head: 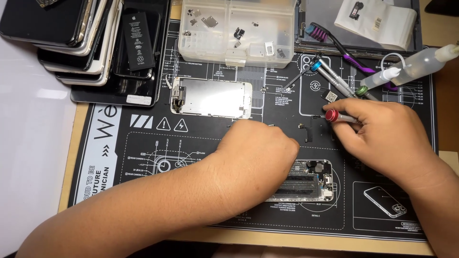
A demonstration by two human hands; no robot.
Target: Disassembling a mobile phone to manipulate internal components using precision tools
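Left forearm entering from lower left, angled up-right toward the opened phone body (pixel 306 181). Left hand (pixel 258 150) knuckles up, fingers curled under, covering the phone's left end; fingertips hidden, grip not readable. Right forearm entering from lower right. Right hand (pixel 382 131) just above-right of the phone, back to camera, fingers bent and closed around a tool shaft, thumb side facing left. Hands near, not touching.

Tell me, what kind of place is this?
Most likely a phone repair bench. An opened phone lies on a black printed work mat under the left hand; the right hand holds a red-capped screwdriver. A stack of phones and a tray of small parts sit behind.
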